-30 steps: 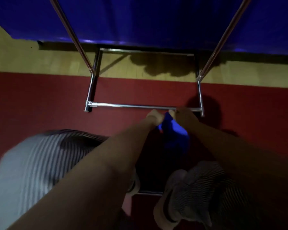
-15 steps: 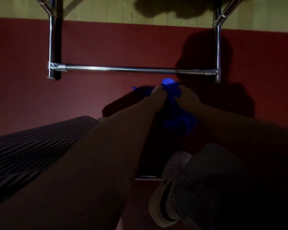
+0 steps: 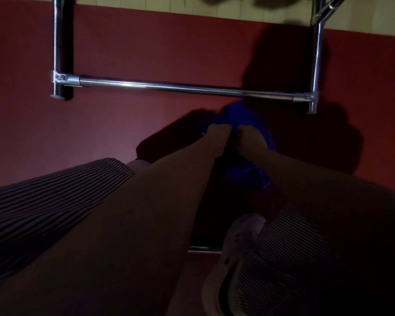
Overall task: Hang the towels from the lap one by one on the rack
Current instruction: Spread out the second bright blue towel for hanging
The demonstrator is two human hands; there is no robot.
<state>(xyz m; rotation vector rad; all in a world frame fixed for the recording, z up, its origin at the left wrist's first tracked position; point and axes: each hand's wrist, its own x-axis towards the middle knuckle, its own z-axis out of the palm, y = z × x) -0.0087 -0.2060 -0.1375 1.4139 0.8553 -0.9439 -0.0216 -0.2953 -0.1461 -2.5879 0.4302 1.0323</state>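
Note:
A blue towel (image 3: 244,119) hangs bunched between my two hands, its lower part (image 3: 249,174) trailing down in shadow. My left hand (image 3: 217,135) and my right hand (image 3: 251,137) sit side by side, both closed on the towel's upper edge. The chrome rack (image 3: 180,86) lies just beyond them: its near horizontal bar runs left to right, a short way past my fingers and not touching the towel. The scene is dim and the towel's edges are hard to trace.
Upright rack tubes stand at the left (image 3: 56,42) and right (image 3: 317,53) ends of the bar. Red floor (image 3: 123,128) lies under the rack. My striped trouser legs (image 3: 43,201) and a pale shoe (image 3: 235,252) fill the lower view. A low metal bar (image 3: 203,249) shows between the legs.
The view has tilted down and the rack bar now sits higher and larger. Both hands with the blue towel have pulled back from the bar toward me.

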